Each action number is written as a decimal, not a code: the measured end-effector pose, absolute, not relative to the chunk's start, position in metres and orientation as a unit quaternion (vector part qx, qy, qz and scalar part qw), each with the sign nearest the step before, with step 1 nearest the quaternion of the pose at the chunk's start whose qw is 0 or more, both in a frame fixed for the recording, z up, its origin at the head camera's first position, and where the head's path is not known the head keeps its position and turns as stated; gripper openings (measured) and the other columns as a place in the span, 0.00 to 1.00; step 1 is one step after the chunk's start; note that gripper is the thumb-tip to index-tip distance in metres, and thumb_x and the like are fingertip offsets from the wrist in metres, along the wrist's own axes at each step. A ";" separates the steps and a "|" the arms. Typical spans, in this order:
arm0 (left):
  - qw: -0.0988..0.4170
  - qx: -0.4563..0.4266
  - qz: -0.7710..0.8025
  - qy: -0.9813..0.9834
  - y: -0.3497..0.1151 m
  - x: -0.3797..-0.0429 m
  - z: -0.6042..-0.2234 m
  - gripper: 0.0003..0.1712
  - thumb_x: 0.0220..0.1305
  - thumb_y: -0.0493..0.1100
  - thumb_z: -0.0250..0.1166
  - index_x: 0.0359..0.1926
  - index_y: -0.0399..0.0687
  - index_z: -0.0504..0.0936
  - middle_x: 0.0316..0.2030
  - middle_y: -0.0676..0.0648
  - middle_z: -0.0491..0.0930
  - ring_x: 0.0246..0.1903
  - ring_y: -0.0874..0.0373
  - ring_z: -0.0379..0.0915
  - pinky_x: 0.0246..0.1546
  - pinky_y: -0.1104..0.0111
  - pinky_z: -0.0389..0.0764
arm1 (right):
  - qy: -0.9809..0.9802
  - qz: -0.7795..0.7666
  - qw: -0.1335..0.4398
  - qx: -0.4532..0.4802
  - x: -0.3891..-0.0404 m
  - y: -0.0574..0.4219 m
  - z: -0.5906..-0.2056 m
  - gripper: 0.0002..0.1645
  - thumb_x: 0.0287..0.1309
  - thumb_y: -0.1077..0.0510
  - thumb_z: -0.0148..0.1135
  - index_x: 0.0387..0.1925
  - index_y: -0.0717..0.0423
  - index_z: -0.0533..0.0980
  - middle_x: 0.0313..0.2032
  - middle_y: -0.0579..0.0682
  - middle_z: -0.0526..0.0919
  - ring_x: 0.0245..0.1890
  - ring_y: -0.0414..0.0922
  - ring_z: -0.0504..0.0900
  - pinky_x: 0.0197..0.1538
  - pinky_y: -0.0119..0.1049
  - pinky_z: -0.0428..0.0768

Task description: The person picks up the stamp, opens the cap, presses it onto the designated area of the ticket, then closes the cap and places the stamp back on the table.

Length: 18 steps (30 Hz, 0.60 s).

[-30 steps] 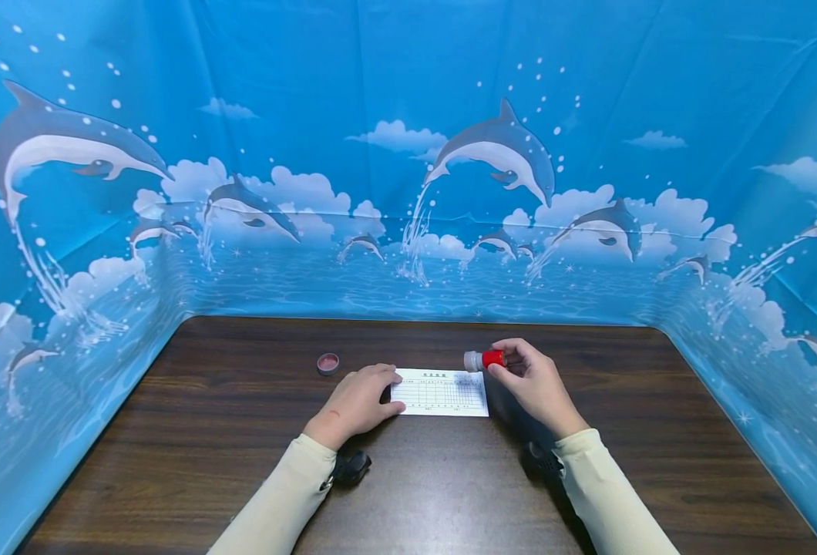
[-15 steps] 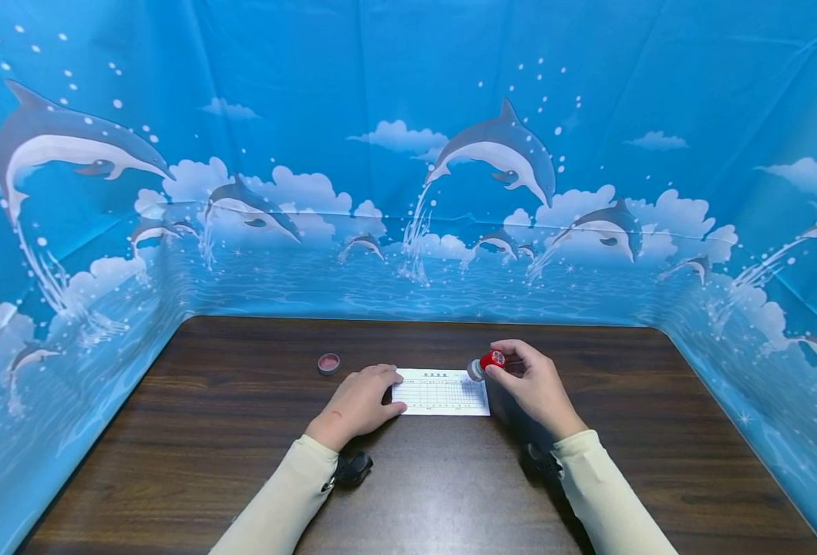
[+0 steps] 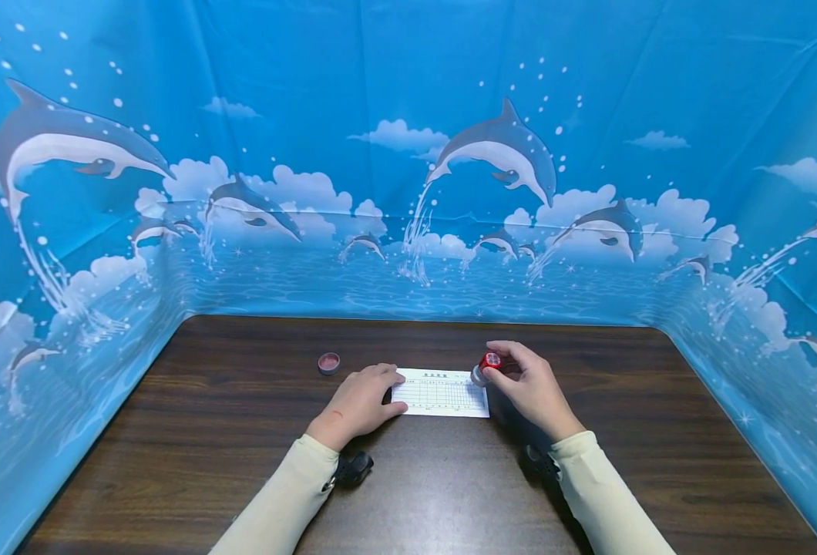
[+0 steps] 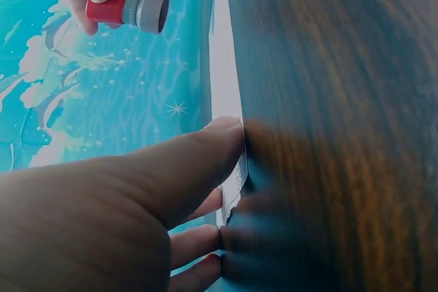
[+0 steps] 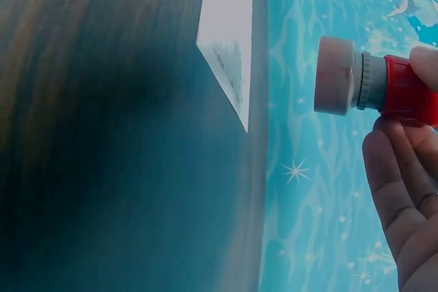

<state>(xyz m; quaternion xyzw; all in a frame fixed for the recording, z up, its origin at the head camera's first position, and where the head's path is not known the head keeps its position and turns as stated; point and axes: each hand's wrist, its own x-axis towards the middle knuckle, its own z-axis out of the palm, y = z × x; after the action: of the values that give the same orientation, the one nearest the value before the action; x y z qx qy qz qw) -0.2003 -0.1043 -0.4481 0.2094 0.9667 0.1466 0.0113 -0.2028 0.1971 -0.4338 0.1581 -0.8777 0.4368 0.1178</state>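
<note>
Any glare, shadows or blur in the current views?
Head: glare on the table, dark shadow beside the right hand; left wrist: paper looks washed out, soft shadows beside the left hand; right wrist: broad soft shadow over the table, print on the paper too blurred to read.

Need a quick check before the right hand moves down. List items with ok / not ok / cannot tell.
1. White rectangular printed paper slip steadied: ok, left hand rests on its left end.
2. Red cylindrical stamp gripped: ok, right hand holds its red part.
3. Pale round base facing the slip: ok, it points down, with a gap to the paper.
4. Ink on the base's underside: cannot tell, no view shows that face squarely.
5. Small round container with reddish inside clear of the slip: ok, it sits apart, beyond the left hand.
</note>
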 end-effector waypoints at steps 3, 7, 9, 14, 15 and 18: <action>0.014 0.206 0.149 0.967 -0.104 -0.200 -0.449 0.30 0.68 0.56 0.71 0.65 0.46 0.81 0.68 0.41 0.75 0.69 0.44 0.70 0.68 0.46 0.70 | -0.879 0.438 0.109 0.151 -0.202 0.194 -0.434 0.24 0.58 0.64 0.76 0.56 0.55 0.81 0.48 0.51 0.86 0.46 0.47 0.84 0.50 0.45 0.88; 0.015 0.206 0.150 0.967 -0.104 -0.200 -0.450 0.30 0.68 0.56 0.71 0.65 0.46 0.81 0.69 0.41 0.74 0.69 0.43 0.69 0.68 0.46 0.70 | -0.886 0.427 0.102 0.149 -0.201 0.192 -0.435 0.22 0.57 0.64 0.77 0.54 0.55 0.82 0.47 0.51 0.86 0.45 0.47 0.85 0.50 0.45 0.88; 0.013 0.205 0.151 0.967 -0.104 -0.201 -0.451 0.31 0.67 0.56 0.71 0.65 0.46 0.81 0.69 0.41 0.74 0.69 0.44 0.69 0.68 0.46 0.70 | -0.886 0.427 0.102 0.150 -0.201 0.192 -0.436 0.23 0.57 0.64 0.77 0.54 0.57 0.82 0.47 0.51 0.86 0.46 0.47 0.85 0.50 0.44 0.88; 0.013 0.204 0.152 0.967 -0.104 -0.201 -0.451 0.31 0.67 0.57 0.71 0.65 0.46 0.81 0.69 0.41 0.74 0.69 0.44 0.69 0.68 0.46 0.70 | -0.888 0.423 0.095 0.152 -0.201 0.191 -0.435 0.24 0.58 0.64 0.76 0.57 0.60 0.81 0.48 0.53 0.86 0.47 0.48 0.85 0.50 0.46 0.87; 0.014 0.204 0.152 0.967 -0.104 -0.201 -0.451 0.31 0.67 0.57 0.71 0.65 0.46 0.81 0.69 0.41 0.74 0.69 0.44 0.69 0.68 0.46 0.70 | -0.889 0.421 0.092 0.151 -0.200 0.191 -0.435 0.25 0.58 0.64 0.76 0.57 0.60 0.81 0.49 0.53 0.86 0.47 0.48 0.85 0.51 0.46 0.87; 0.015 0.205 0.156 0.966 -0.105 -0.201 -0.451 0.33 0.68 0.58 0.69 0.67 0.47 0.79 0.68 0.42 0.75 0.69 0.45 0.70 0.68 0.46 0.70 | -0.892 0.416 0.089 0.152 -0.200 0.190 -0.435 0.25 0.59 0.64 0.76 0.57 0.60 0.81 0.49 0.53 0.86 0.48 0.48 0.85 0.52 0.47 0.87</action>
<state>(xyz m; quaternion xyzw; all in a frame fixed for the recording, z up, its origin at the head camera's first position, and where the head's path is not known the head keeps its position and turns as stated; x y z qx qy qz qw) -0.2013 -0.1052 -0.4511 0.2054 0.9660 0.1561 0.0150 -0.2002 0.1900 -0.4346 0.1524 -0.8919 0.4164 0.0887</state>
